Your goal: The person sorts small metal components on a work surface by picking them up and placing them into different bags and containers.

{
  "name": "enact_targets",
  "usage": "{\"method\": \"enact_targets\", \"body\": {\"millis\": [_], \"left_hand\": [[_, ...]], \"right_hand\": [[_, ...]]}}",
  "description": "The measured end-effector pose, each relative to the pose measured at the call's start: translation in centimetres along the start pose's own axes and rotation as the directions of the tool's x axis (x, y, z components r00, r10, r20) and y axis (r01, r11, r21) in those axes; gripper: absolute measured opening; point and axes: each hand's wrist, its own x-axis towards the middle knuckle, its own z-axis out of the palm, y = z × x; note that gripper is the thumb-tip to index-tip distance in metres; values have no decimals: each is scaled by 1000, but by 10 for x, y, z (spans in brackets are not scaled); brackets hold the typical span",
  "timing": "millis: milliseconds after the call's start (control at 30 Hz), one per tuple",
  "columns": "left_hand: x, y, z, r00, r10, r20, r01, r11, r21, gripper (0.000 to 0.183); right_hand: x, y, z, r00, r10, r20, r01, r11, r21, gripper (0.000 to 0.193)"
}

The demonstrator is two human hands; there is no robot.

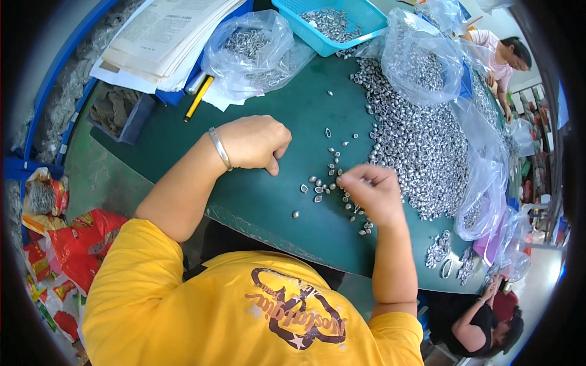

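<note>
My left hand [255, 141], with a silver bangle on its wrist, is curled closed just above the green tabletop [262, 207]. Whatever may be inside its fingers is hidden. To the right, my right hand [377, 194] is pinched closed at the edge of a scatter of small silver metal pieces [318, 190], some hollow ovals and some rounded. Its fingertips are slightly blurred, and I cannot make out what they hold. Beyond that hand a large heap of the same silver pieces [421, 152] spreads over the table.
A turquoise basket [317, 38] and a clear bag of metal parts [253, 52] stand at the back. Papers [162, 43], a yellow-black pen [199, 99] and a grey bin [129, 122] lie left. Plastic bags [485, 189] edge the heap. Two people sit at the right.
</note>
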Motion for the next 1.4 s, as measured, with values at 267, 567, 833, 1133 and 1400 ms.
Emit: {"method": "enact_targets", "body": {"millis": [267, 567, 833, 1133, 1400], "left_hand": [[-5, -2, -8, 996, -83, -43, 85, 996, 32, 25], [9, 5, 0, 995, 79, 61, 57, 50, -997, 8], [15, 22, 35, 963, 129, -235, -184, 955, -231, 20], [20, 24, 46, 885, 244, -397, -311, 943, -115, 15], [14, 37, 29, 833, 211, -512, -497, 692, -523, 13]], "right_hand": [[-7, 20, 29, 862, -503, 58, 411, 628, -660, 7], [-2, 13, 10, 985, -174, -10, 171, 956, 237, 4], [3, 16, 24, 846, -534, -14, 403, 655, -640, 11], [-2, 18, 6, 858, -513, -33, 506, 854, -120, 12], [-4, 34, -3, 944, -322, -72, 257, 583, 770, 13]]}}
